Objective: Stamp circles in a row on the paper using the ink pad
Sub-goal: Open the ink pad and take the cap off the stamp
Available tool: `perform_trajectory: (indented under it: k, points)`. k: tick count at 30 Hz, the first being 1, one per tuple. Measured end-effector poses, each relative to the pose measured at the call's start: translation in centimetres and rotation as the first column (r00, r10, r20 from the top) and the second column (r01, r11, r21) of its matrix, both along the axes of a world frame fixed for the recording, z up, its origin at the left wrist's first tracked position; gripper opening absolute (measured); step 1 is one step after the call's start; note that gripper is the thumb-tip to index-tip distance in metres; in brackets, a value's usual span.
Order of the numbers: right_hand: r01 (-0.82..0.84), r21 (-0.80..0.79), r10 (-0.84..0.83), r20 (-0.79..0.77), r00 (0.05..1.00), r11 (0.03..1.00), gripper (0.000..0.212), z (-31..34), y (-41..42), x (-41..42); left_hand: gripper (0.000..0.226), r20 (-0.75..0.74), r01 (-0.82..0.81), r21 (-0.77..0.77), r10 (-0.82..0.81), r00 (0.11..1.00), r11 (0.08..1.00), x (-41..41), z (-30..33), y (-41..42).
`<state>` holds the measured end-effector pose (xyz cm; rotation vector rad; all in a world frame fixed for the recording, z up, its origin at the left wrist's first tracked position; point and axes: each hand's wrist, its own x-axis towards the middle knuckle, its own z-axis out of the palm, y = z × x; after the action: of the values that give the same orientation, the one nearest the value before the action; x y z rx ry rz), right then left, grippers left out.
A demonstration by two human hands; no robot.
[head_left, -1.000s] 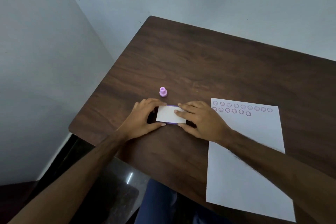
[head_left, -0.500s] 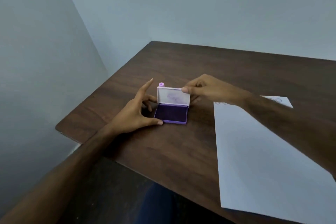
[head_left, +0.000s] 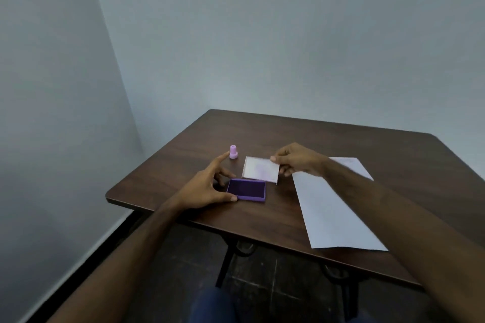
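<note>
The purple ink pad (head_left: 246,189) lies open on the brown table (head_left: 301,139), its dark inked face up. Its white lid (head_left: 260,169) is swung back and nearly flat behind it. My right hand (head_left: 296,159) pinches the lid's far right corner. My left hand (head_left: 207,186) steadies the pad's left side with thumb at the front edge and fingers spread. A small pink stamp (head_left: 233,152) stands upright just beyond my left index finger, untouched. The white paper (head_left: 333,212) lies to the right; my right forearm hides most of its stamped far end.
Pale walls meet in a corner behind the table. The table's left and near edges are close to the pad. Dark floor and the table's metal legs (head_left: 223,265) show below, along with my blue-clad knees.
The lid was shut under both hands, then lifted upright, and now my right hand has swung it back almost flat. The camera view has tilted up and away.
</note>
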<state>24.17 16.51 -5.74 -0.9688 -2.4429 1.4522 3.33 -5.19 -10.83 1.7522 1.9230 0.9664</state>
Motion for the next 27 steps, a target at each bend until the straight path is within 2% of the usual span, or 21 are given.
perform_trajectory:
  k: [3, 6, 10, 14, 16, 21, 24, 27]
  points:
    - [0.041, 0.123, -0.047, 0.052, 0.998, 0.992, 0.038, 0.0, -0.2, -0.6, 0.090, 0.050, -0.048, 0.043, 0.046, 0.998, 0.998, -0.2, 0.1, 0.2]
    - [-0.002, 0.419, -0.069, 0.154, 0.986, 0.908, 0.036, 0.3, -0.2, -1.5, 0.062, 0.102, -0.176, 0.105, 0.166, 0.981, 0.979, -1.1, -0.1, 0.9]
    - [-0.006, 0.598, -0.060, 0.090, 0.994, 0.801, 0.026, 0.0, -0.6, -4.4, 0.056, -0.023, -0.278, 0.079, 0.281, 0.960, 0.957, -2.7, -0.2, 3.4]
    - [0.002, 0.631, 0.022, -0.029, 0.999, 0.776, 0.035, -0.4, -1.4, -8.7, 0.055, -0.169, -0.326, 0.039, 0.327, 0.930, 0.945, -3.7, -0.5, 6.2]
    - [-0.021, 0.637, 0.049, -0.027, 0.998, 0.770, 0.039, -0.4, -1.5, -10.7, 0.050, -0.245, -0.346, 0.047, 0.347, 0.905, 0.937, -4.0, -0.8, 6.9]
    - [-0.101, 0.699, 0.064, 0.079, 0.995, 0.708, 0.018, -1.0, -1.6, -12.9, 0.048, -0.306, -0.339, 0.091, 0.351, 0.885, 0.936, -4.3, -1.7, 7.2]
    - [-0.127, 0.656, 0.121, 0.054, 0.991, 0.744, 0.014, -1.5, -1.7, -13.2, 0.051, -0.337, -0.325, 0.093, 0.337, 0.879, 0.941, -4.4, -1.7, 7.2]
    - [-0.039, 0.557, 0.116, -0.104, 0.988, 0.830, 0.017, -1.4, -1.6, -12.4, 0.057, -0.267, -0.307, 0.140, 0.334, 0.904, 0.941, -4.0, -1.6, 6.8]
